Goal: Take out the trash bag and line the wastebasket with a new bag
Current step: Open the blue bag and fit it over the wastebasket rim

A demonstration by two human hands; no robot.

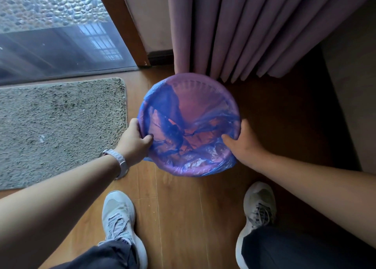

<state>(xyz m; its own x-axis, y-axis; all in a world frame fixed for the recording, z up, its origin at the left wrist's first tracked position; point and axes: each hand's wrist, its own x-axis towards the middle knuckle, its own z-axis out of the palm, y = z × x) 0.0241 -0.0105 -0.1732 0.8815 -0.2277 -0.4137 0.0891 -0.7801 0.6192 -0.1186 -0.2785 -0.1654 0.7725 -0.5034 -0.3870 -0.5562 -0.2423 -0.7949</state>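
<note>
1. Two pale trainers (120, 213) are planted on the wooden floor (183, 217), which lies bare between the feet and the wastebasket, leaving room to step back.
2. The left hand (135, 140), a watch (120, 160) on its wrist, grips the near-left rim, thumb hooked inside and fingers curled down the outside, clamping plastic to the edge.
3. The right hand (242, 144) does the same at the near-right rim, thumb in and fingers wrapped over the film.
4. Between the hands is the pink wastebasket (203, 79), close ahead of the feet, with a blue bag (162, 97) sagging inside and folded over the rim most of the way round.
5. The bag looks empty, so this is probably the new liner going on. Seating the slack and smoothing the near-left edge seem to be what is left. No used bag is in sight.
6. A grey rug (61, 126) lies just to the left, well apart from the basket.
7. Mauve curtains (244, 28) hang just beyond the far rim, with a glass door (50, 44) to the far left. It is tight at the back.
</note>
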